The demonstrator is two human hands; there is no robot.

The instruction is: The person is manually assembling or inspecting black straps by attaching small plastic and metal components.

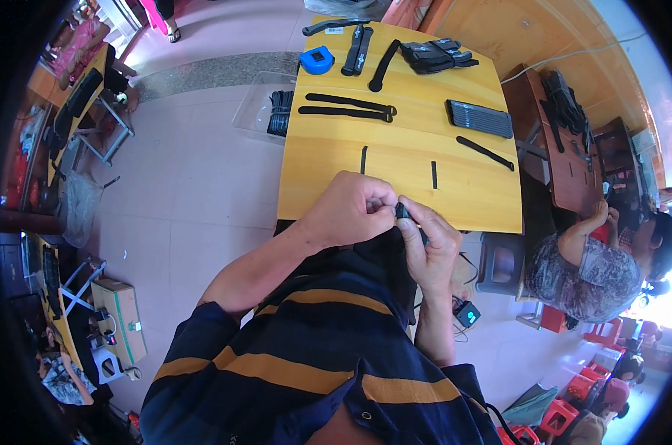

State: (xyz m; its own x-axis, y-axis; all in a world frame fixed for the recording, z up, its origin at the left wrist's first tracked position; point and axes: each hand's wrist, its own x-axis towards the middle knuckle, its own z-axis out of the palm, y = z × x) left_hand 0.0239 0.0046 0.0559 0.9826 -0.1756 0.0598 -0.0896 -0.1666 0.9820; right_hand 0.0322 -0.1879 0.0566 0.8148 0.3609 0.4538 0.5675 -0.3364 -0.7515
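Both hands meet over a black piece at the desk's near edge.
The right hand [430,248] pinches the black piece [402,212] between thumb and forefinger, likely to steady something so small; the left hand [357,210] has its fingers curled together against it, though whether they grip it I cannot tell. Just beyond, two short strips [363,160] [434,175] lie upright on the desk [321,174], spaced perhaps as guides. Farther out, a pair of straps [345,113] lies side by side, probably for easy picking, and a bundle [438,56] sits at the far side, out of the way.
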